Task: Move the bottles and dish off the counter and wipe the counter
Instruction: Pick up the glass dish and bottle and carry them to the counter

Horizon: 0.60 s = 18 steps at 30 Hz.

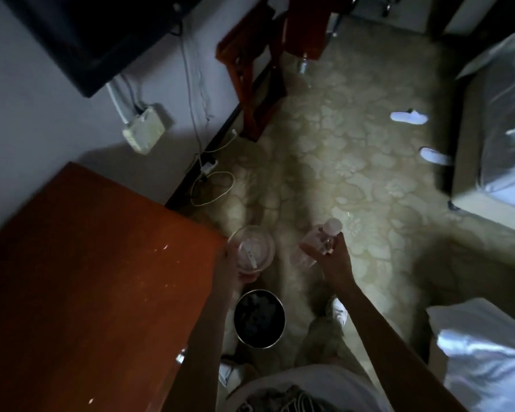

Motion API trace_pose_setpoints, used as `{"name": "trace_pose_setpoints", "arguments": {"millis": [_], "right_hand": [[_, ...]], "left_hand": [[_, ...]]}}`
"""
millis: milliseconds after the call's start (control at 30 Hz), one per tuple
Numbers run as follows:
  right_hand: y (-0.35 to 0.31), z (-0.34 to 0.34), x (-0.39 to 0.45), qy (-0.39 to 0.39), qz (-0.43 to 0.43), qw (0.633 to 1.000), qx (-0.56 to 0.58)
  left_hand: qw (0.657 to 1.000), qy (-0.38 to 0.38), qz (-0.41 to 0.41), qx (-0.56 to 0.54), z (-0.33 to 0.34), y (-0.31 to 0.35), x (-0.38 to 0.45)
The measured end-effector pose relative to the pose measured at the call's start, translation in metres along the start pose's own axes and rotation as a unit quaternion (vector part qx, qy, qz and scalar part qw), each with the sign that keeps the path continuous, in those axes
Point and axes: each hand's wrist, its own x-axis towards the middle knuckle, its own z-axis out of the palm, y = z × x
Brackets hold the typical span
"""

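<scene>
Taking the reddish-brown counter (pixel 81 281) as the landmark: its bare top fills the lower left, flecked with a few pale specks, and nothing stands on it. Just off its right edge, nearest the person, a round metal bin (pixel 259 318) with dark contents sits on the patterned floor (pixel 354 162), beside a white shoe (pixel 338 310).

Above the bin, just past the counter's right corner, the left hand (pixel 235 263) grips a clear round dish (pixel 254 248) by its near rim, the dish held roughly level with its opening upward; something small and pale lies inside. Further right of the counter, the right hand (pixel 329 252) is closed around pinkish bottles (pixel 321 237); the clearest one lies tilted, its long axis running from lower left to upper right, cap pointing up and away from the counter. How many bottles are held is too blurred to tell.

Beyond the counter's far corner, white cables (pixel 210 185) lie coiled along the wall. Further off stands a red wooden chair (pixel 250 81), and well to the right, beds (pixel 497 138) with two white slippers (pixel 409 117) alongside.
</scene>
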Motion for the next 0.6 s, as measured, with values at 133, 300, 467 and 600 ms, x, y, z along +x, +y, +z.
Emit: {"name": "trace_pose_setpoints", "arguments": {"millis": [133, 300, 467, 600], "right_hand": [[0.004, -0.063, 0.056, 0.017, 0.008, 1.000, 0.020], [-0.004, -0.160, 0.156, 0.019, 0.000, 1.000, 0.022], [-0.032, -0.262, 0.241, 0.065, -0.027, 0.997, -0.011], [-0.047, -0.305, 0.308, 0.097, -0.026, 0.995, 0.007]], "left_hand": [[1.000, -0.009, -0.008, 0.014, 0.091, 0.019, 0.026], [0.997, -0.027, 0.028, 0.060, 0.230, 0.060, 0.052], [0.992, -0.067, 0.061, 0.088, 0.358, 0.119, 0.074], [0.984, -0.099, 0.096, 0.112, 0.425, 0.169, 0.104]]}}
